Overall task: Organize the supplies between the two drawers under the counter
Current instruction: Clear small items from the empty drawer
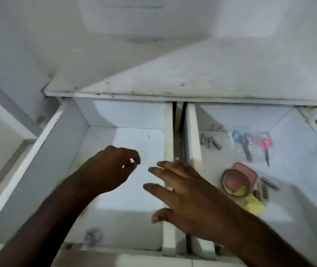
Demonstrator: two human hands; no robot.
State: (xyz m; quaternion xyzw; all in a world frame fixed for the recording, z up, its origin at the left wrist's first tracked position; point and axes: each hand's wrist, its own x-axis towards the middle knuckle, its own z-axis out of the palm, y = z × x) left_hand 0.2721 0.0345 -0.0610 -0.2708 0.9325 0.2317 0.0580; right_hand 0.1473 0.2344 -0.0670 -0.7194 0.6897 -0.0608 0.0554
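Observation:
Two white drawers stand pulled out under the counter. The left drawer (73,151) holds only a small blurred grey thing (93,236) near its front. My left hand (107,168) hovers over it with fingers loosely curled, holding nothing. My right hand (188,193) is spread flat above the divider between the drawers, fingers straight. In the right drawer (296,147) lie blue scissors (243,144), pink scissors (265,149), grey clips (210,143), a tape roll (235,182) on a pink case (247,171), yellow notes (254,206) and a small dark tool (270,184).
The scuffed white counter top (192,74) overhangs the backs of both drawers. A dark gap (179,120) separates the drawers. A white wall and a blurred fixture rise behind; another white cabinet edge (3,116) is at the left.

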